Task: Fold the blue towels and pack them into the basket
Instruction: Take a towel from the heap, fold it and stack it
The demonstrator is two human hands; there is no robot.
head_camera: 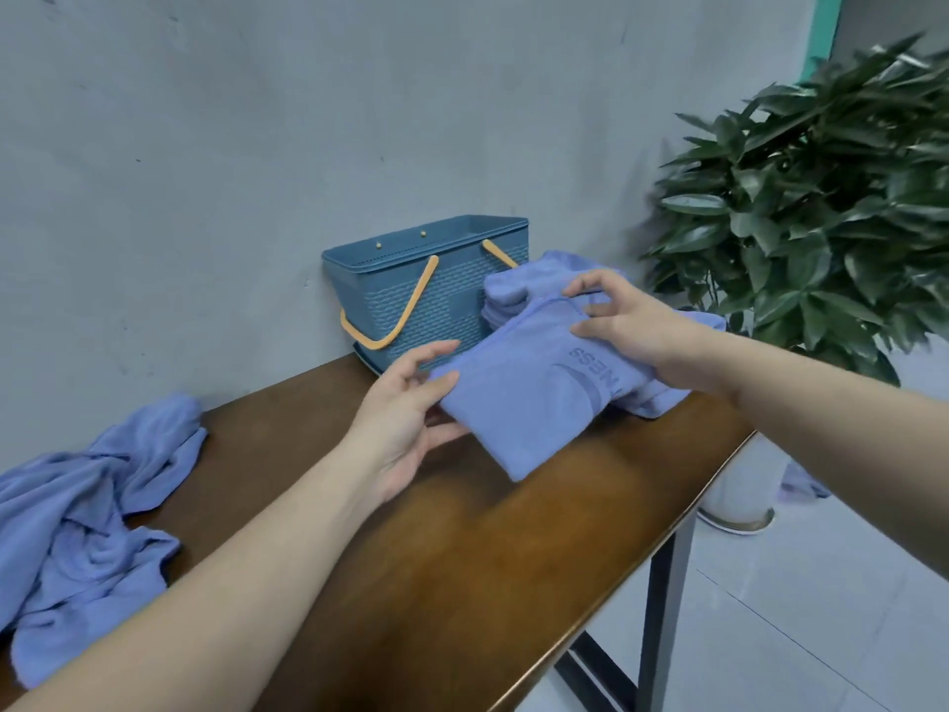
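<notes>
I held the folded towel (534,403) with both hands, left (405,418) gripping its near-left edge, right (624,326) pinching its far end, long axis running near-left to far-right. It lay against the stack (518,295) right of the basket (426,280); loose towels (87,516) lay near left on the table (462,583).

A long brown wooden counter (462,583) with dark metal legs stands against a plain grey wall (231,120). Past its right end, a leafy green plant (821,197) grows in a white pot (739,485) on a pale tiled floor (796,634). A teal strip (824,28) runs up the wall's top right corner.
</notes>
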